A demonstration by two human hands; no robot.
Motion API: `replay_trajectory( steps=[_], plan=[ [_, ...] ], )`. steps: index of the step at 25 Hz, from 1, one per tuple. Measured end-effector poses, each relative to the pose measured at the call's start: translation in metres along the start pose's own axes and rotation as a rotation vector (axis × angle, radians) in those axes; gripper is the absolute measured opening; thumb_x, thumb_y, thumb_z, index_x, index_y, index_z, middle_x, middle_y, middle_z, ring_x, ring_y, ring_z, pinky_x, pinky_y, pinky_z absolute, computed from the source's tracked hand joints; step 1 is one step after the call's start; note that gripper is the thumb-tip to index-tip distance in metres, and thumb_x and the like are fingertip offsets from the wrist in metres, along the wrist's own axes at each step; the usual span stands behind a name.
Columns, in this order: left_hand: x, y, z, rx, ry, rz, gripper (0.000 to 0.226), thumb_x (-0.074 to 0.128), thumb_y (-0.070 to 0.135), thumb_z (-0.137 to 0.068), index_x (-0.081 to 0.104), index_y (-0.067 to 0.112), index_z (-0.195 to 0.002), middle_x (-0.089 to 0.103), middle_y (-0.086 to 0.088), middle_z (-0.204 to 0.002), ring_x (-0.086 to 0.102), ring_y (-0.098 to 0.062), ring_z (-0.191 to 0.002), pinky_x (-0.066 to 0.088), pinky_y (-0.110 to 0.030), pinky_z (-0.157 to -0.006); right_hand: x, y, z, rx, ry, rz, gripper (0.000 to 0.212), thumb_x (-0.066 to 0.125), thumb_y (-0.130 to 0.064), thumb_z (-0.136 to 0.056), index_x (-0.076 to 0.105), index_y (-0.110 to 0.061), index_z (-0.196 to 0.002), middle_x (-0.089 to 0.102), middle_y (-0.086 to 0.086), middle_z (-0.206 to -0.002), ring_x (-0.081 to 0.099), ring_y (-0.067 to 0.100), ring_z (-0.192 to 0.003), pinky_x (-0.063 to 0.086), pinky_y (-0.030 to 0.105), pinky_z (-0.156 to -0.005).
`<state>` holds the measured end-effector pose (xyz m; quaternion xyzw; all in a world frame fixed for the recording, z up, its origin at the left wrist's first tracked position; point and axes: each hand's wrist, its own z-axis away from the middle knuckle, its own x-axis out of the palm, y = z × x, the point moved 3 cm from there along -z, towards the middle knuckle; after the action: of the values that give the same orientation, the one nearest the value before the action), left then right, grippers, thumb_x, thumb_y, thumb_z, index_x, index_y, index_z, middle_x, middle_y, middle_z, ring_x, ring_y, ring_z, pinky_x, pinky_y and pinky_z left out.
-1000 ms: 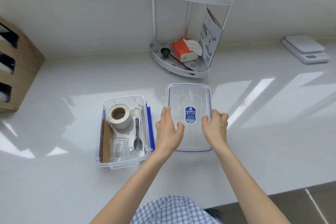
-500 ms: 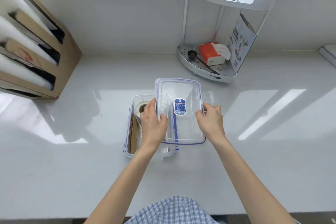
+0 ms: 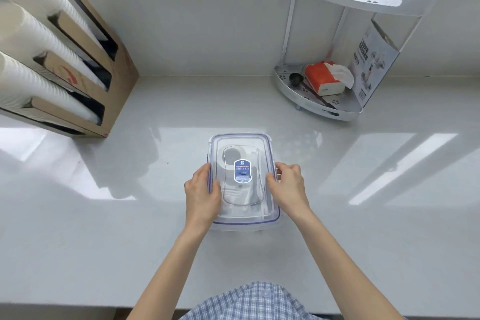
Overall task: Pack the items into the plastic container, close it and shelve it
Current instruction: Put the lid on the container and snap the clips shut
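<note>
The clear plastic container [image 3: 259, 226] stands in the middle of the white counter. Its clear lid [image 3: 241, 145], edged in blue with a blue label, lies on top of it. Through the lid I make out a roll of tape [image 3: 230, 157] and dim shapes of other items. My left hand [image 3: 201, 193] grips the lid's left edge, thumb on top. My right hand [image 3: 287, 186] grips the right edge, fingers curled over the side. Whether the side latches are clipped I cannot tell.
A white two-tier corner shelf [image 3: 322, 109] stands at the back right, holding an orange tissue pack [image 3: 323, 78], a black scoop and a printed card. A cardboard rack [image 3: 114, 78] with stacks of white cups stands at the back left.
Both hands lifted the lid from the counter on the right, carried it left and set it down on the container. The view also shifted left.
</note>
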<state>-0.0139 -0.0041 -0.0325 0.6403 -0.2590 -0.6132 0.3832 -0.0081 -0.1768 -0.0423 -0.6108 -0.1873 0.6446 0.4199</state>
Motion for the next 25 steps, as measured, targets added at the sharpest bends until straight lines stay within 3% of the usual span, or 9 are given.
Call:
replay_trajectory(
  steps=[9,14,19,23,25],
  plan=[
    [-0.001,-0.012,-0.008,-0.005,-0.068,0.084,0.041,0.045,0.004,-0.087,0.043,0.007,-0.128,0.048,-0.009,-0.135,0.046,-0.028,-0.119,0.036,-0.041,-0.104,0.009,-0.004,0.001,0.054,0.003,-0.016,0.036,0.044,-0.015,-0.091,0.048,-0.003,-0.125,0.040,0.016,-0.126,0.049,0.029,-0.113,0.034,0.027,-0.093],
    [0.000,-0.017,-0.011,-0.053,-0.109,0.158,0.042,0.045,0.007,-0.089,0.040,0.011,-0.130,0.044,-0.006,-0.138,0.045,-0.026,-0.122,0.035,-0.042,-0.106,0.011,-0.001,0.002,0.079,0.017,-0.063,0.041,0.045,-0.017,-0.092,0.043,-0.006,-0.131,0.038,0.014,-0.131,0.050,0.026,-0.113,0.032,0.021,-0.089],
    [0.000,-0.022,-0.013,-0.082,-0.143,0.233,0.042,0.046,0.009,-0.089,0.038,0.015,-0.130,0.039,-0.004,-0.137,0.045,-0.021,-0.114,0.039,-0.038,-0.101,0.009,0.005,0.003,0.145,0.006,-0.153,0.045,0.052,-0.025,-0.090,0.042,-0.010,-0.131,0.045,0.013,-0.128,0.050,0.019,-0.097,0.035,0.022,-0.085],
    [-0.001,-0.025,-0.015,-0.113,-0.194,0.284,0.044,0.047,0.013,-0.089,0.036,0.019,-0.132,0.035,-0.001,-0.138,0.043,-0.014,-0.100,0.039,-0.030,-0.087,0.007,0.022,0.002,0.321,-0.114,-0.269,0.065,0.056,-0.043,-0.085,0.036,-0.008,-0.136,0.047,0.013,-0.135,0.047,0.024,-0.120,0.035,0.028,-0.092],
    [-0.002,-0.026,-0.016,-0.108,-0.197,0.284,0.045,0.047,0.013,-0.089,0.035,0.020,-0.133,0.035,-0.001,-0.139,0.043,-0.014,-0.100,0.038,-0.028,-0.086,0.010,0.027,0.003,0.380,-0.182,-0.301,0.070,0.053,-0.051,-0.084,0.037,-0.007,-0.135,0.049,0.011,-0.132,0.048,0.023,-0.117,0.037,0.031,-0.096]
  ],
)
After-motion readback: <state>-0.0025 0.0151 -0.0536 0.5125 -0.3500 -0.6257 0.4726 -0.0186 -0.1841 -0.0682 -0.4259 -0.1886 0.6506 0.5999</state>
